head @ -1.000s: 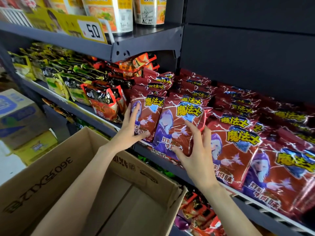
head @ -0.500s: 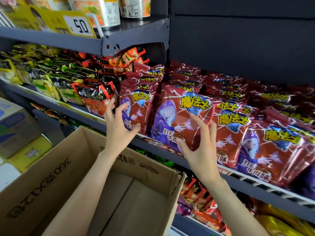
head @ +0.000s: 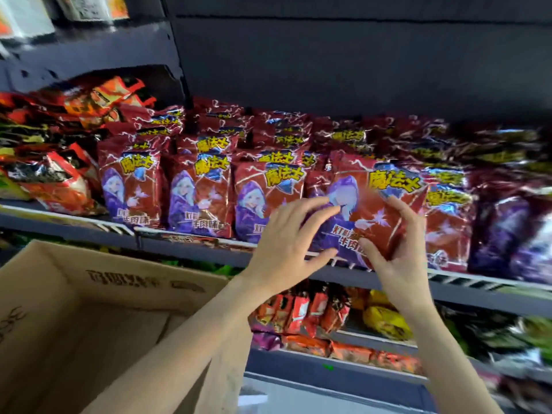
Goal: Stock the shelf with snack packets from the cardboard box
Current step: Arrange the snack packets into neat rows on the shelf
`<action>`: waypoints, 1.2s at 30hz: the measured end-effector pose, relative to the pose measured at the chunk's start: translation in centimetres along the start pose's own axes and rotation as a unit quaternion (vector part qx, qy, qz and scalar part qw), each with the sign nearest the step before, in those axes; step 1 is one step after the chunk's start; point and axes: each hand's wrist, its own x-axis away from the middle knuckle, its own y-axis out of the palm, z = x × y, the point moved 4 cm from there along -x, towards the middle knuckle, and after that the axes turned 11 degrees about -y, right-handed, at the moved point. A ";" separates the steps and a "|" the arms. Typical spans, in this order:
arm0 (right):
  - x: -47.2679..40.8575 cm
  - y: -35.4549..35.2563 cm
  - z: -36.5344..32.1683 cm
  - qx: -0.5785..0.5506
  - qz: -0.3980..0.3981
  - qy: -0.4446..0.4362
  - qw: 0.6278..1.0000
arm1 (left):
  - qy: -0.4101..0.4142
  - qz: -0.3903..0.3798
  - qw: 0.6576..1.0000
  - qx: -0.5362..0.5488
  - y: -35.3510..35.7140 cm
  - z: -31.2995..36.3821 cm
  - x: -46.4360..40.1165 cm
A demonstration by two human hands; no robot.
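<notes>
A red snack packet [head: 377, 204] with a purple hooded figure stands tilted at the front of the grey shelf [head: 191, 244]. My right hand [head: 394, 259] grips its right side, thumb on the front and fingers round the edge. My left hand [head: 286, 243] touches the packet's left side with spread fingers. Rows of the same red packets [head: 200, 201] fill the shelf to the left and behind. The open cardboard box [head: 89, 294] sits low at the left under my left forearm; the part of its inside that shows holds nothing.
Orange and black packets [head: 53, 180] lie at the shelf's left end and dark purple packets [head: 507, 234] at its right end. A lower shelf holds orange and yellow packets [head: 301, 312]. An upper shelf [head: 89, 52] overhangs at top left.
Both hands have moved right along the shelf. My left hand has let go of the leftmost red packet and now touches the packet my right hand grips.
</notes>
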 end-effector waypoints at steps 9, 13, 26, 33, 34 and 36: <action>-2.4 -1.2 2.0 0.072 -0.152 -0.066 0.984 | -0.095 0.020 0.986 -0.137 4.5 1.0 -1.1; -2.2 -2.4 2.4 0.064 -0.142 -0.051 0.986 | -0.090 0.017 0.983 -0.157 4.6 2.2 -1.3; -1.2 -12.7 7.0 0.196 -0.134 0.019 0.971 | 0.028 -0.041 0.995 -0.089 10.6 10.5 -5.6; -3.1 -11.7 7.7 0.118 -0.107 0.019 0.987 | 0.038 -0.038 0.988 -0.142 11.3 10.0 -8.1; -3.1 -11.9 7.7 0.126 -0.109 0.026 0.986 | 0.038 -0.045 0.988 -0.139 11.4 10.0 -8.1; -2.4 -12.3 7.6 0.159 -0.128 0.036 0.978 | 0.048 -0.061 0.990 -0.116 11.5 9.9 -7.6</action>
